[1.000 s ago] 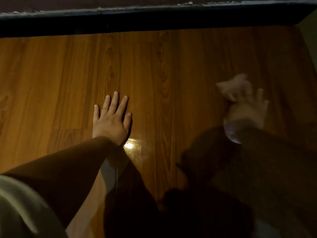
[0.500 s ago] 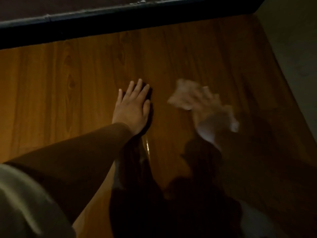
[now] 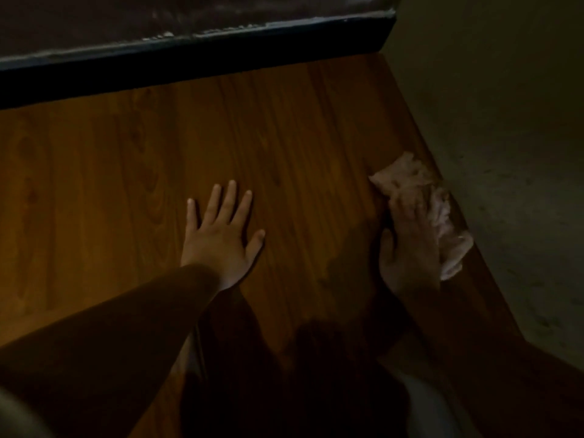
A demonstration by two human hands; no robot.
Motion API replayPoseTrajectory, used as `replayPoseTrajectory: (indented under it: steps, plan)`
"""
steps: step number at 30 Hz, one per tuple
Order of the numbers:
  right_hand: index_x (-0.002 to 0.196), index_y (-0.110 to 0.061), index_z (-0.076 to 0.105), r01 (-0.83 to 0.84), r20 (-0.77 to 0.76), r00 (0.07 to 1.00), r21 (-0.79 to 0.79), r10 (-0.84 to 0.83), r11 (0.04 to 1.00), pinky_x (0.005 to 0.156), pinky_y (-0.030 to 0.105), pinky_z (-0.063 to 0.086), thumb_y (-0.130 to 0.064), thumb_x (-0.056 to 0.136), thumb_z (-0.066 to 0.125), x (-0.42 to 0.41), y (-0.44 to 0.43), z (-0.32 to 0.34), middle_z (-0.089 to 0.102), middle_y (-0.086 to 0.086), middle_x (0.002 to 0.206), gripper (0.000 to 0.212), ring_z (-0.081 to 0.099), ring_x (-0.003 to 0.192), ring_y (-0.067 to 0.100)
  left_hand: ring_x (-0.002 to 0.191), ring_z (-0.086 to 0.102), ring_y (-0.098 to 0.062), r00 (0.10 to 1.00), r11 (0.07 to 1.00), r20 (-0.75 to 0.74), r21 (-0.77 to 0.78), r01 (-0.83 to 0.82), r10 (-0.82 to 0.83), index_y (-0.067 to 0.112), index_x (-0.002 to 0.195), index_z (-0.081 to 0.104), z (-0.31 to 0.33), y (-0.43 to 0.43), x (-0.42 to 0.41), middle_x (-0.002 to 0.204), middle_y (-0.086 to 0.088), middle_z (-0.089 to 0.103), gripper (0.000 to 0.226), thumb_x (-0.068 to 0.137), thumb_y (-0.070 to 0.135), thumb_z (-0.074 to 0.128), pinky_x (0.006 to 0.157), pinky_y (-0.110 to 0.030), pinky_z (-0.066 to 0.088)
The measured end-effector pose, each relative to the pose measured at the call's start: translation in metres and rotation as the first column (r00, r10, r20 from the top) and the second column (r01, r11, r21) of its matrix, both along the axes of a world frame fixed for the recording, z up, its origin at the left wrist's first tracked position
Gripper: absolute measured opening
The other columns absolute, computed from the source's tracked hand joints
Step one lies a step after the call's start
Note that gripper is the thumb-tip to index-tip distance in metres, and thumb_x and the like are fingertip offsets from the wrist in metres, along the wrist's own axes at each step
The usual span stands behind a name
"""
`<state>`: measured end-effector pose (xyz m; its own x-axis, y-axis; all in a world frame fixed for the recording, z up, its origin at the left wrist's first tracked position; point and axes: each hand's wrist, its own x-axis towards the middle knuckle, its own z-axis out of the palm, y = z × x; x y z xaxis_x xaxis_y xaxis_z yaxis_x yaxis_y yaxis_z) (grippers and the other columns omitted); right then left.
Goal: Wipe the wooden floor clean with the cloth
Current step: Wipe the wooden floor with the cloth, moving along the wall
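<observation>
Wiping along the right edge of the wooden floor (image 3: pixel 132 191). Our left hand (image 3: pixel 221 235) lies flat on the boards with fingers spread, holding nothing and acting as a prop for our weight. Our right hand (image 3: pixel 409 245) presses palm-down on the pale cloth (image 3: pixel 407 172), fingers laid together over it; the cloth is crumpled beneath and beyond the fingers and sits right where the boards meet the grey surface (image 3: pixel 505 153) on the right. The dark skirting (image 3: pixel 196 58) runs along the far side. To do this stroke well, we judge that the cloth should be kept flat under the whole palm, drawn along the seam with even pressure, and lapped slightly over boards already wiped. The scene is dim, so dirt cannot be judged; the far right corner likely needs a fingertip push.
</observation>
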<state>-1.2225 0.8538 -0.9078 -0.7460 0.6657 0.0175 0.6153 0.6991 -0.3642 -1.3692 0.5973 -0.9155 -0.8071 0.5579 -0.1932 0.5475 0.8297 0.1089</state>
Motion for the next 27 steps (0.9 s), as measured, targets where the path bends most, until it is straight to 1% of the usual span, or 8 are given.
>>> replayPoseTrajectory:
  steps: [2,3,7,10,13,15,20,27]
  plan:
    - [0.151,-0.037,0.022,0.391,-0.037,0.918,-0.067,-0.394,0.918,0.110,0.057,0.016,-0.028,0.094,0.051,-0.023,0.027,0.008,0.027,0.002,0.158,0.065,0.012,0.144,0.032,0.145,-0.016,-0.012,1.000,0.999,-0.024,0.039,-0.003,0.004,0.031,0.153,-0.002,0.000,0.005,0.004,0.156,0.008,-0.015,0.074,0.089,0.069,-0.001,0.114,-0.042,-0.018]
    - [0.151,-0.038,0.020,0.418,0.012,0.909,-0.062,-0.418,0.907,0.109,0.058,0.017,-0.028,0.094,0.051,-0.033,0.036,0.013,0.024,0.000,0.159,0.066,0.017,0.144,0.033,0.145,-0.015,-0.010,1.000,0.998,-0.030,0.068,0.007,-0.005,0.029,0.153,0.001,0.000,0.013,0.002,0.156,0.009,-0.013,0.074,0.090,0.068,0.001,0.114,-0.041,-0.018]
    - [0.147,-0.007,0.035,0.011,0.251,0.968,-0.108,0.017,0.994,0.116,0.038,0.012,-0.032,0.103,0.033,-0.045,0.014,0.009,0.029,0.018,0.155,0.050,0.024,0.144,0.031,0.144,-0.017,-0.009,0.997,0.991,0.040,0.122,0.054,-0.060,0.030,0.153,-0.002,0.000,0.069,-0.010,0.160,0.009,-0.012,0.075,0.089,0.069,0.001,0.113,-0.042,-0.018]
    - [0.146,-0.025,0.041,-0.527,0.103,0.827,-0.198,0.552,0.827,0.116,0.034,0.025,-0.025,0.099,0.033,-0.036,0.003,0.010,0.038,0.001,0.153,0.048,0.033,0.141,0.019,0.145,-0.015,-0.010,1.000,0.996,-0.007,0.081,0.025,-0.024,0.032,0.153,-0.004,-0.004,0.089,-0.014,0.160,0.011,-0.012,0.074,0.089,0.069,0.000,0.113,-0.043,-0.016]
    - [0.151,-0.034,0.029,-0.417,0.267,0.877,0.013,0.399,0.909,0.114,0.048,0.027,-0.039,0.098,0.023,-0.023,0.062,0.009,0.032,0.005,0.156,0.054,0.031,0.142,0.028,0.146,-0.011,-0.011,0.999,0.995,-0.043,0.089,0.033,-0.029,0.033,0.153,-0.001,-0.007,0.086,-0.013,0.160,0.011,-0.008,0.072,0.090,0.068,0.003,0.115,-0.043,-0.013]
    - [0.148,-0.019,0.038,-0.292,0.143,0.946,-0.005,0.289,0.956,0.118,0.048,0.019,-0.028,0.100,0.035,-0.009,0.083,0.007,0.030,0.010,0.156,0.049,0.023,0.146,0.029,0.146,-0.011,-0.010,0.999,0.996,-0.047,0.088,0.030,-0.026,0.033,0.153,-0.001,-0.007,0.084,-0.012,0.160,0.010,-0.007,0.071,0.091,0.068,0.004,0.115,-0.044,-0.013]
    - [0.150,-0.015,0.034,-0.151,-0.015,0.989,-0.056,0.150,0.987,0.105,0.008,-0.019,-0.033,0.097,0.036,-0.027,0.074,0.011,0.032,0.006,0.156,0.056,0.017,0.145,0.012,0.143,-0.019,-0.008,1.000,0.999,-0.022,0.052,0.016,-0.015,0.034,0.151,-0.009,-0.001,0.085,-0.013,0.155,0.012,-0.020,0.071,0.090,0.068,0.001,0.115,-0.043,-0.016]
    - [0.155,-0.009,0.007,-0.318,0.247,0.886,-0.288,0.391,0.903,0.117,0.031,-0.003,-0.024,0.102,0.037,-0.136,0.119,0.036,-0.001,0.012,0.163,0.063,-0.001,0.149,0.024,0.139,-0.030,-0.010,0.976,0.987,0.212,-0.135,0.087,-0.057,0.037,0.142,-0.028,0.026,0.086,-0.029,0.151,0.011,-0.035,0.070,0.092,0.067,0.010,0.115,-0.045,-0.013]
